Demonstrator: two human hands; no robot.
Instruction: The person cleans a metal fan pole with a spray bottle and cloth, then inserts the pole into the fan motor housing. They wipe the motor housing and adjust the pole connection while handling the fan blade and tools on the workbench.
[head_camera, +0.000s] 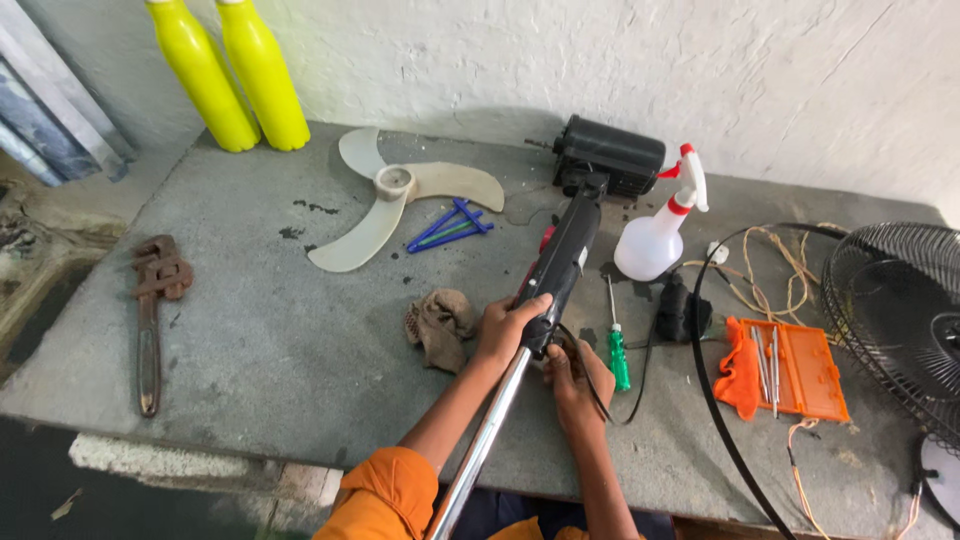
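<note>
The left hand (507, 325) has its grip closed round the black fan neck (560, 265), just where it joins the chrome stand pole (480, 450) that runs down toward the person. The neck slopes up across the grey surface (260, 340) to the black fan motor (608, 155). The right hand (575, 375) sits just below and beside the left, its grip holding a black cable (600, 400) at the neck's lower end. A green screwdriver (618, 350) lies just right of that hand. Farther right, a white spray bottle (652, 240) with a red trigger stands near the motor, and an open orange tool case (800, 365) lies flat. Two yellow bottles (235, 75) stand at the back left corner.
</note>
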